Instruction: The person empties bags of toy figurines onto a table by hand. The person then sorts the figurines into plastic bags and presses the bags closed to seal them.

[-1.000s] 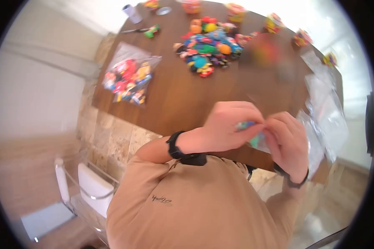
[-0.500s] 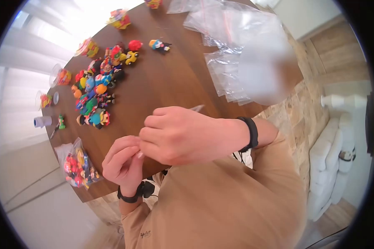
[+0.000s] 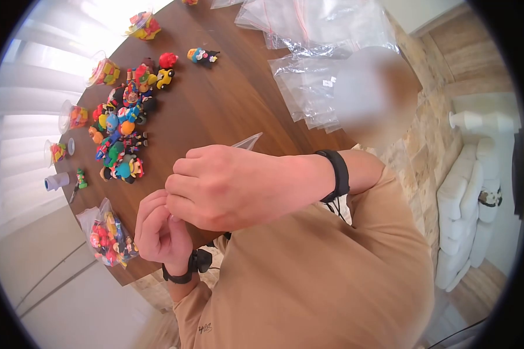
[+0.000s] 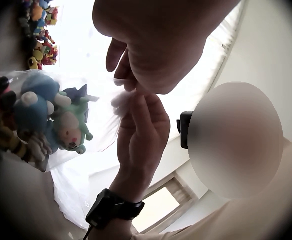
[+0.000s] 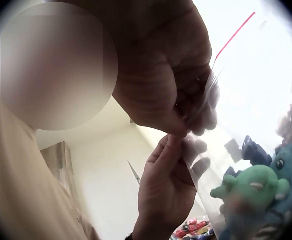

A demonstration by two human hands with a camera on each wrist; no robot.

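Left hand and right hand meet at the fingertips over the near table edge, the right one partly covering the left. In the left wrist view, the left hand and right hand pinch the edge of a clear plastic bag. Inside it are a green figure, a blue figure and others. The right wrist view has the right hand and left hand gripping the bag, whose red strip runs above the green figure.
Small colourful figures lie piled on the table; a single figure lies apart. Flat clear bags cover the far right. A filled bag sits at the left edge, near a white roll. Several candy-coloured cups line the far-left edge.
The head view has turned, placing the pile left and the flat bags at upper right. The hands remain together; blue-green contents visible between them earlier are now hidden in the head view.
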